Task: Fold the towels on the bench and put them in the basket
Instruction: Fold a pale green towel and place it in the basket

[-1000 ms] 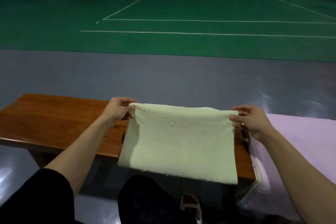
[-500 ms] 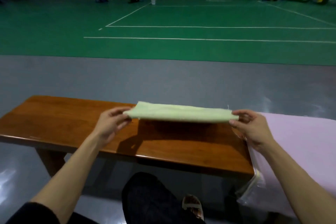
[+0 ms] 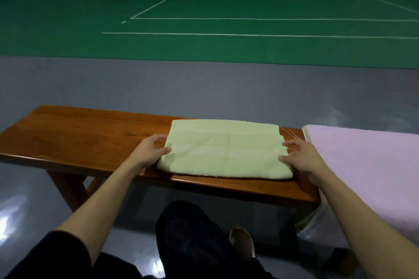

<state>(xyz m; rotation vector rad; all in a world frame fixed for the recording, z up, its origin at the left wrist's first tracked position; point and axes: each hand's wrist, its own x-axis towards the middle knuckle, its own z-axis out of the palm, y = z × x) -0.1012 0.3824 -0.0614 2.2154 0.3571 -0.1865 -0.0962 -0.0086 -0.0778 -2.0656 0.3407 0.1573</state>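
**Green towel lay folded on the bench, both hands at its ends**

One pale green towel (image 3: 226, 152) lay flat on the right part of the wooden bench (image 3: 79, 138). It was folded into a wide rectangle, with its near edge just short of the bench's front edge. A few loose threads (image 3: 289, 134) trailed from its far right corner across the wood.

Two bare hands met the towel, one at each short end. The left hand (image 3: 149, 150) sat at the left edge with its fingers loosely curved and slightly parted. The thumb tip lay on top of the cloth, and the other fingertips touched the edge farther back. The fingers were relaxed rather than clenched and were not wrapped round the fabric. The right hand (image 3: 301, 158) sat at the right edge with its fingers spread and only lightly bent. The thumb and fingertips rested on the towel's end, and the palm was over the bench. Neither hand lifted the cloth.

Just beside the bench's right end, one broad pink cloth (image 3: 362, 165) was spread flat, with clear plastic (image 3: 310, 231) hanging beneath its near corner.

Below the bench's front edge showed one knee in dark trousers (image 3: 192, 233) and one shoe (image 3: 242, 242) on the glossy grey floor (image 3: 204, 88). Beyond that lay a green court (image 3: 68, 18) marked with white lines.
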